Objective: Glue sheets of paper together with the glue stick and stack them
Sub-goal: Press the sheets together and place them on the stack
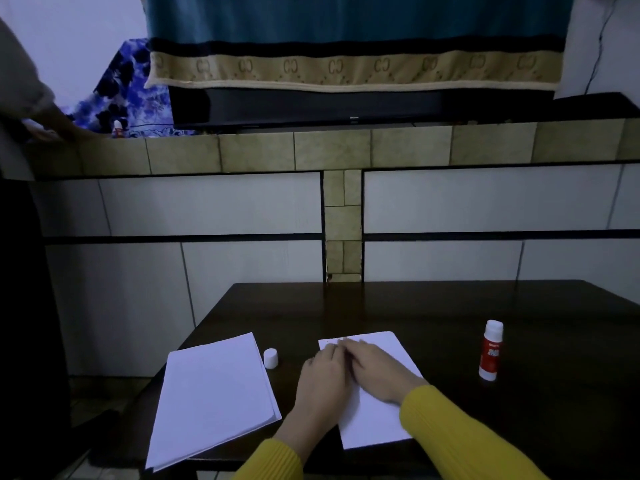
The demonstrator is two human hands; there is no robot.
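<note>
On the dark table [450, 306], both hands lie flat on a white sheet of paper [391, 348] near the front edge, which serves here as the landmark. The sheet's long axis runs from the near edge away toward the tiled wall [207, 206], leaning slightly leftward at its far end. The left hand [325, 372] rests over the sheet's left border, fingers extended and pointing away from the person; the right hand [377, 368] comes in from the right, fingers stretched out leftward and pressing down on the paper, its fingertips meeting those of the left hand. Neither hand clasps anything; both are spread flat. Both wrists wear yellow ribbed sleeves [460, 434]. To the right of the sheet, well apart from it, the glue stick [491, 351] stands upright, its red-and-white body vertical with the white uncapped end up. Just left of the sheet, the glue stick's white cap [270, 358] stands on the table. Farther left of the sheet lies a stack of white paper [214, 400], its long axis running from the near left to the far right, its near corner overhanging the table's front edge. No containers show on the table.
</note>
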